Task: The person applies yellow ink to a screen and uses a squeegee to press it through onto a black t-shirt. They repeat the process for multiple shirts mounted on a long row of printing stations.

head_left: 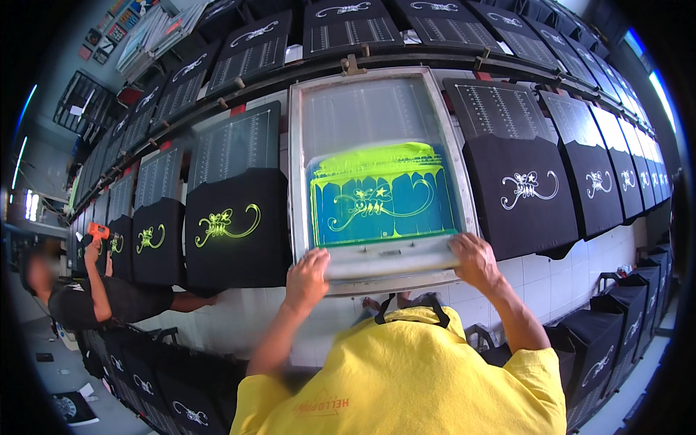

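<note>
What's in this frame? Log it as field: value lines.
left hand: left hand grips the left end of the squeegee
right hand: right hand grips its right end
screen: pale-framed screen, blue stencil area
ink: yellow-green ink, thickest along the stencil's far side
left neighbour: black shirt, yellow-green print
right neighbour: second black shirt, white print
co-worker: person at far left, holding an orange tool

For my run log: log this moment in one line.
left hand: squeegee, left end; right hand: squeegee, right end; screen: yellow-green ink; right shirt: white print
</note>
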Motion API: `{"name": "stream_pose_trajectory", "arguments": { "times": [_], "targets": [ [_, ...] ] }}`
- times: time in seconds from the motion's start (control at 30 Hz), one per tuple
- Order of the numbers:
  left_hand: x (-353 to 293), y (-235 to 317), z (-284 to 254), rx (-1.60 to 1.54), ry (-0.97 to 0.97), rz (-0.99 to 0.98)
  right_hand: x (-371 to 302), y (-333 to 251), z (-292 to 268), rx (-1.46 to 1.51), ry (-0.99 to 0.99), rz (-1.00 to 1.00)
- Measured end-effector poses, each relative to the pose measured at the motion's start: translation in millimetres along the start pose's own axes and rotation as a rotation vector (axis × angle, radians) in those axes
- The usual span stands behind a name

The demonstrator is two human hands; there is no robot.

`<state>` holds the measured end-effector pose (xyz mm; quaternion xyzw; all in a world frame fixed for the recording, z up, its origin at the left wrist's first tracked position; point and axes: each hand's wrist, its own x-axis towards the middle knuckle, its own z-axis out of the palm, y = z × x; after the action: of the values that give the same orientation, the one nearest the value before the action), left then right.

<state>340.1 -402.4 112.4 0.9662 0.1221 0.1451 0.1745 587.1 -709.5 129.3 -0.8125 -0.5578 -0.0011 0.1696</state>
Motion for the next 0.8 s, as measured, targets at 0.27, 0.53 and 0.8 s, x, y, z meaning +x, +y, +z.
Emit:
{"name": "stream_pose_trajectory", "arguments": {
  "times": [0.27, 0.53, 0.8],
  "targets": [
    [-35.0, -2.6, 27.9, 0.033, 0.003, 0.009, -20.8, -8.7, 13.9, -0.083, -0.062, 0.035],
    [50.6, -48.0, 33.6, 0.073, 0.039, 0.084, 62.5, 32.8, 16.6, -0.120, -0.053, 0.036],
    [147.4, -80.4, 19.8, -0.010, -0.042, 0.028, 146.7, 87.3, 13.8, -0.092, -0.076, 0.054]
  ]
}}
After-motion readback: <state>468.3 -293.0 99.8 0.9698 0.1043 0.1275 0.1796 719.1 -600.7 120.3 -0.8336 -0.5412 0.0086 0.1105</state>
